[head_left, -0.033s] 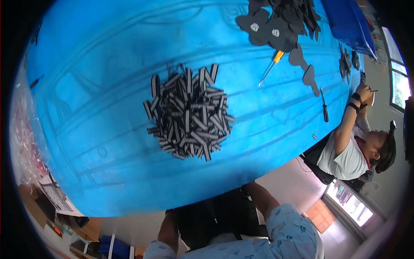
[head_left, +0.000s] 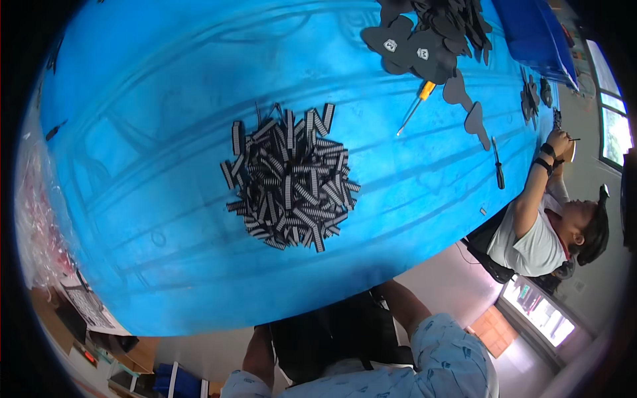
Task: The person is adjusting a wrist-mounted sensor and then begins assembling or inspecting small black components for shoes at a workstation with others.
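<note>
Both my forearms come up from the lower edge, the left forearm (head_left: 259, 358) and the right forearm (head_left: 406, 308). Each runs to the table's near edge, where both hands are hidden. In front of me, a heap of short black strips with pale ribbed faces (head_left: 288, 186) lies on the blue-covered table (head_left: 166, 265). The strips are piled crosswise, with some loose at the rim. Beyond it to the right rests a screwdriver-like tool with a yellow handle and thin metal shaft (head_left: 426, 91). A black-handled screwdriver (head_left: 499, 174) lies nearer the right edge.
Dark grey rounded flat pieces (head_left: 434, 63) are stacked at the far right, some bearing white badges. A blue bin (head_left: 534, 40) stands beyond them. Clear plastic wrapping (head_left: 41, 205) lies along the left edge. At the right, a co-worker (head_left: 531, 232) holds something small over the table.
</note>
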Demonstrator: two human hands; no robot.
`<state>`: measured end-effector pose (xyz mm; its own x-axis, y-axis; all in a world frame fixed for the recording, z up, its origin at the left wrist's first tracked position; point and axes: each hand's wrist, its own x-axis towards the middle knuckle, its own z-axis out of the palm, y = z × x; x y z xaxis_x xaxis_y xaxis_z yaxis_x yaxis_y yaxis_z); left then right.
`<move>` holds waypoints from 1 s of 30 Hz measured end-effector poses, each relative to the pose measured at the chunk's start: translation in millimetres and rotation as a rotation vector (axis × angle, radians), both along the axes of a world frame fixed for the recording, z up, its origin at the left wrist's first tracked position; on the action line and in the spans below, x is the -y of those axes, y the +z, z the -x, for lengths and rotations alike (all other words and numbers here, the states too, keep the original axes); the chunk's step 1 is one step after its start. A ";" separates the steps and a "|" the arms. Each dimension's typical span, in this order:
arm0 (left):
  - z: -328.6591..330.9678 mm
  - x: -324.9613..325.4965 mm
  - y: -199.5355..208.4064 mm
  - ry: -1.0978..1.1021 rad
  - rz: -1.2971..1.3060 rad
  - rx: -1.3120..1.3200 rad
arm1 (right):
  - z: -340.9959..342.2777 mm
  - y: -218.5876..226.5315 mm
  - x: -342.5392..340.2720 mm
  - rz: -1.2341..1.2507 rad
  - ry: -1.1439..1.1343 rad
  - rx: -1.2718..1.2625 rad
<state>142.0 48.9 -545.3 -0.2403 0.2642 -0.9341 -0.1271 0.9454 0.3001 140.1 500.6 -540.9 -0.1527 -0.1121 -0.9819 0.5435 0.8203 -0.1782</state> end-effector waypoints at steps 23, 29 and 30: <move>-11.9 14.8 -65.9 -0.030 -0.256 0.117 | 36.1 -41.3 -73.6 0.077 -0.160 0.193; 55.1 4.4 -141.2 -0.243 -0.395 0.068 | 6.2 -52.5 -91.0 0.042 -0.386 0.114; 63.8 7.1 -149.1 -0.299 -0.414 0.073 | -12.9 -50.0 -87.2 0.040 -0.446 0.107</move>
<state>78.2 41.8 -694.4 -0.0358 0.6629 -0.7478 0.0962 0.7471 0.6577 153.1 587.7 -590.9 -0.0923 -0.0965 -0.9910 0.8589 0.4958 -0.1282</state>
